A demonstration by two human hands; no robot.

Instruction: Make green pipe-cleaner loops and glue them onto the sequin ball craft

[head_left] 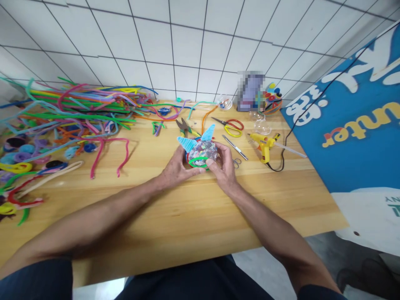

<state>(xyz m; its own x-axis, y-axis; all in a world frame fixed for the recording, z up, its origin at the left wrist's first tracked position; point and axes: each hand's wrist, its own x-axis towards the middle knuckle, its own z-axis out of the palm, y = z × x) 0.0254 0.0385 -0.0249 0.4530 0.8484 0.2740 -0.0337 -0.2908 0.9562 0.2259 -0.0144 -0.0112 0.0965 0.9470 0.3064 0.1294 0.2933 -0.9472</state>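
Between my hands is a clear plastic ball [204,151] with mottled grey and multicoloured contents. Two light blue pointed ears [207,132], which look wound from pipe cleaner, stand up from its top. A green pipe cleaner ring [198,161] lies along the side facing me. My left hand [177,166] wraps the ball's left side, its thumb at the green ring. My right hand [224,166] closes round the right side with the thumb pressed on the front by the ring. Some red and blue edging shows behind the ball; its far side is hidden.
Beyond the ball lie pliers [183,126], red-and-yellow scissors [230,126], a craft knife [235,147] and small scissors [236,163]. A yellow glue gun [264,146] with a black cord stands right. Pipe cleaners [93,100] pile up at left against the tiled wall [187,50].
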